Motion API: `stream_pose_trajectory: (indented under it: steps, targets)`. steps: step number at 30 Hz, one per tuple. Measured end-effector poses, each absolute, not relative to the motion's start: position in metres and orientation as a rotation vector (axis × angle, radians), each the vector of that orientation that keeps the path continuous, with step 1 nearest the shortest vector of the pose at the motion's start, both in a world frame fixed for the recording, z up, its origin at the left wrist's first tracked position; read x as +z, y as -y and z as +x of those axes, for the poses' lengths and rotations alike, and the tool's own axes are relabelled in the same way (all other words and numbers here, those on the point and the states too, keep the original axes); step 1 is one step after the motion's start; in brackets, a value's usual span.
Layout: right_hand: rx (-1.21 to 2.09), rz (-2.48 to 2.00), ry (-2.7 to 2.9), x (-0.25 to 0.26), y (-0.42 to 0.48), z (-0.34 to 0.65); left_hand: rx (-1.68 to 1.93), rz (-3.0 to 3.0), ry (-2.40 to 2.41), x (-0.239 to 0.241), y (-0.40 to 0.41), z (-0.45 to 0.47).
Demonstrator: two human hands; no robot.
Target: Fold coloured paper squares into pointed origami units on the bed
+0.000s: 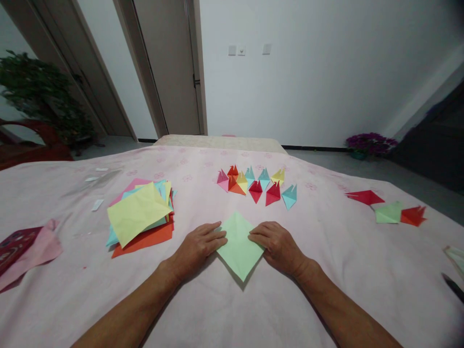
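A light green square of origami paper (239,244) lies turned like a diamond in front of me, with a faint crease down its middle and its near corner slightly raised. My left hand (201,244) grips its left corner, the fingertips on top and the thumb hidden. At the right corner, my right hand (277,245) is closed on the paper in the same way, fingers bent. Just beyond the sheet stand several small folded paper birds (255,189) in red, orange, yellow, blue and pink.
A pile of coloured paper sheets (139,212) lies to the left. Farther left is a dark red and pink packet (21,251). On the right are folded paper pieces (389,211) and a dark pointed object (453,286). A pink cloth (326,299) covers the table.
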State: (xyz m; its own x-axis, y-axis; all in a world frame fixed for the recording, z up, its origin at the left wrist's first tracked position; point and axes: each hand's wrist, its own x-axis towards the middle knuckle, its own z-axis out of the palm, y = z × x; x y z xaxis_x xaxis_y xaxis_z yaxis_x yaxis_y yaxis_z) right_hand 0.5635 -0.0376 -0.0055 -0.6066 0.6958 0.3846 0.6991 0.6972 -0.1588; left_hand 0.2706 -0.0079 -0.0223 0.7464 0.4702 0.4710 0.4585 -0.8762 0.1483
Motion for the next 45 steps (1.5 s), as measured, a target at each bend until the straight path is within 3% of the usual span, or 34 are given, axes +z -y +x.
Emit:
stream_pose_trajectory:
  steps: [11,32,37,41,45]
  targets:
    - [0.036,-1.123,2.537,-0.003,0.043,0.566,0.717,2.742,-0.852,-0.017,0.014,0.272]
    - [-0.013,-1.572,2.162,-0.024,0.032,0.557,0.749,2.565,-1.566,-0.010,0.010,0.283]
    - [-0.148,-1.598,2.217,-0.019,0.033,0.554,0.910,2.797,-1.279,-0.022,0.009,0.289]
    - [-0.300,-1.415,2.375,-0.013,0.034,0.547,0.673,2.856,-0.819,-0.030,0.012,0.299]
    - [-0.257,-1.254,2.543,-0.014,0.031,0.546,0.479,2.779,-0.780,-0.025,0.018,0.302]
